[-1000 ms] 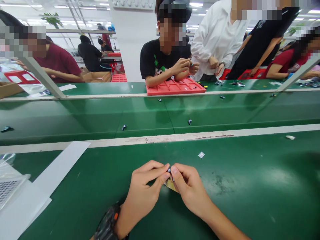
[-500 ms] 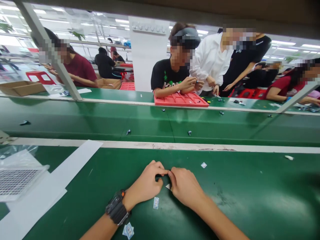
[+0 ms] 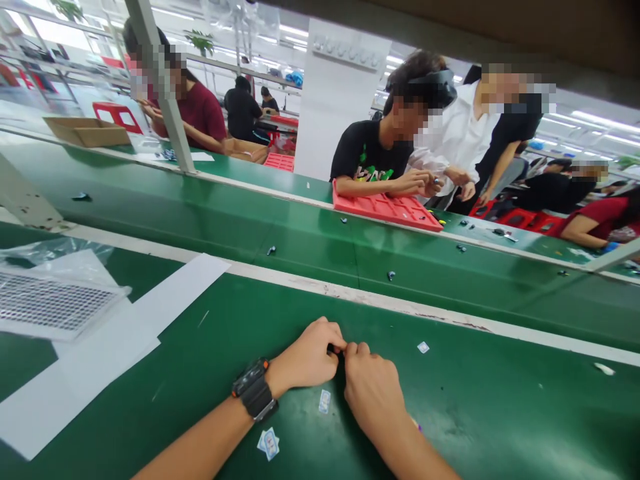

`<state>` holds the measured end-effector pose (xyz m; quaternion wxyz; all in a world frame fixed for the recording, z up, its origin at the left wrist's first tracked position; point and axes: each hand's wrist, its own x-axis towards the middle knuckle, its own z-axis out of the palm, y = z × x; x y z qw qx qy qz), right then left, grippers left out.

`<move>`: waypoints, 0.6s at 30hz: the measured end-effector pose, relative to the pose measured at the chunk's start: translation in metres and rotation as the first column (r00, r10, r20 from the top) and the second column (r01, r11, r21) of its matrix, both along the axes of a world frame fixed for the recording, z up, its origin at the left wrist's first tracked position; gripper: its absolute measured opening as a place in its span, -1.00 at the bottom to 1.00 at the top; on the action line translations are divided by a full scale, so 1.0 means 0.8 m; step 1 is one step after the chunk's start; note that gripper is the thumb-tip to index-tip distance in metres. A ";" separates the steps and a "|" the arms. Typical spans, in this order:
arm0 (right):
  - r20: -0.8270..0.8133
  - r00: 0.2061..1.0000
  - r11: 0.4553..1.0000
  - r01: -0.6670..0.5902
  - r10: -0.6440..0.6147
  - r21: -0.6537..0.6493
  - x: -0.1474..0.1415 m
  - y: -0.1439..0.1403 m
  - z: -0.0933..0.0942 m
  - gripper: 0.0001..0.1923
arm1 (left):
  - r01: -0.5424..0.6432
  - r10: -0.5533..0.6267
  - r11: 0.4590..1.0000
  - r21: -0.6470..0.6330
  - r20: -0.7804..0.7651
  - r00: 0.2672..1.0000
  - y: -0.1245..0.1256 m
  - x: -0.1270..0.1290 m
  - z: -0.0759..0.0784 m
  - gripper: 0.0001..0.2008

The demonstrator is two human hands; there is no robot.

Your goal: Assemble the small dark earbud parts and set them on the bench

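Observation:
Over the green bench, my left hand [image 3: 311, 353] and my right hand [image 3: 374, 383] meet at the fingertips, both closed in a pinch. Whatever they may hold is hidden by the fingers. A black watch [image 3: 254, 390] is on my left wrist. Just below the hands lies a small blue-and-white printed card or sticker [image 3: 325, 401]. Nearer to me are a few overlapping ones [image 3: 270, 444], and another small one [image 3: 423, 347] lies to the right of my right hand. A bit of something purple and white [image 3: 417, 423] shows beside my right forearm.
White paper strips [image 3: 185, 293] and a clear bag with a gridded sheet [image 3: 60, 300] lie at left. Beyond a white ledge [image 3: 320, 287], a green channel carries small dark earbud-like pieces [image 3: 391, 275]. Across it, a person leans over a red tray [image 3: 385, 208]; others sit or stand nearby.
The view has tilted and shifted. My hands stay together at the fingertips; the pale corner seen under my right hand before is out of sight now.

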<state>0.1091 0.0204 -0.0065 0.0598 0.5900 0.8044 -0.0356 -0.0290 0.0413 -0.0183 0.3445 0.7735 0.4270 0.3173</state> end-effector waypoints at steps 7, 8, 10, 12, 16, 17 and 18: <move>-0.427 0.904 0.998 0.041 -0.020 0.041 0.034 0.008 -0.019 -0.70 | -0.102 0.101 0.995 -0.001 0.132 0.986 -0.007 0.007 -0.001 -0.76; -0.511 0.860 0.999 0.041 -0.017 0.035 0.038 0.010 -0.021 -0.65 | -0.128 0.128 0.992 -0.010 0.172 0.977 -0.008 0.010 0.000 -0.79; -0.663 0.748 0.999 0.035 -0.021 0.007 0.044 0.014 -0.023 -0.57 | -0.170 0.173 0.985 -0.033 0.257 0.951 -0.009 0.015 0.002 -0.83; -0.777 0.628 0.999 0.020 -0.044 -0.040 0.045 0.015 -0.023 -0.53 | -0.197 0.205 0.979 -0.058 0.331 0.921 -0.009 0.020 0.006 -0.84; -0.897 0.432 0.991 -0.042 -0.096 -0.126 0.045 0.010 -0.019 -0.52 | -0.220 0.240 0.971 -0.096 0.409 0.880 -0.011 0.026 0.010 -0.84; -0.912 0.397 0.989 -0.059 -0.102 -0.136 0.047 0.009 -0.018 -0.53 | -0.215 0.237 0.971 -0.100 0.420 0.876 -0.011 0.026 0.010 -0.83; -0.923 0.369 0.987 -0.074 -0.105 -0.142 0.049 0.008 -0.016 -0.53 | -0.206 0.230 0.973 -0.103 0.429 0.873 -0.011 0.025 0.011 -0.84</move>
